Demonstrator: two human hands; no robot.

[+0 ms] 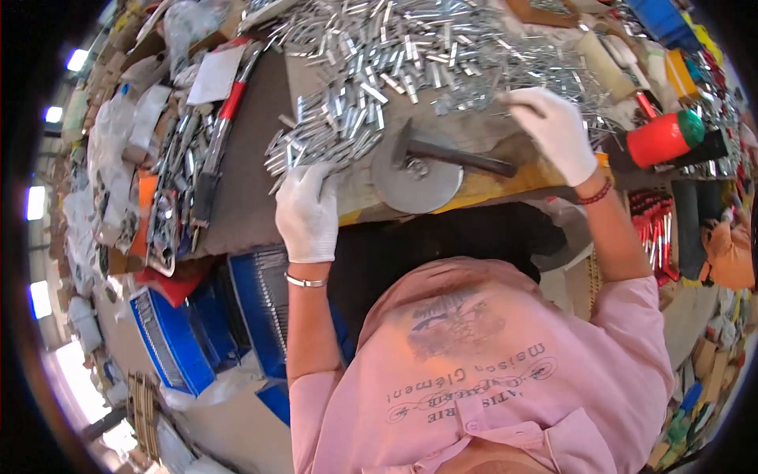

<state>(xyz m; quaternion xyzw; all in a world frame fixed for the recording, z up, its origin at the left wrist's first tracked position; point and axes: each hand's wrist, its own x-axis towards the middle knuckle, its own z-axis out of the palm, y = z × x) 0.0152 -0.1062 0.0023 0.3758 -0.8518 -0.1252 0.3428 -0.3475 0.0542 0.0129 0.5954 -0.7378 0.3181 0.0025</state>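
My left hand (308, 215), in a white glove, is at the near edge of a heap of short shiny metal tubes (335, 118). Its fingers are drawn together, and whatever they hold is hidden. My right hand (553, 130), also gloved, reaches over the near side of scattered thin metal pins (545, 75). Its fingertips are pinched together; what is between them is too small to make out. Between my hands a hammer (466, 155) lies with its head on a round metal plate (418, 189). A few small metal pieces (417, 167) sit on the plate beside the hammer head.
Long tools with red grips (231, 101) lie at the left of the bench. A red and green cylinder (663, 138) stands at the right. Below the bench are blue trays (257, 300) of metal parts on the left and red-handled pieces (654, 229) on the right.
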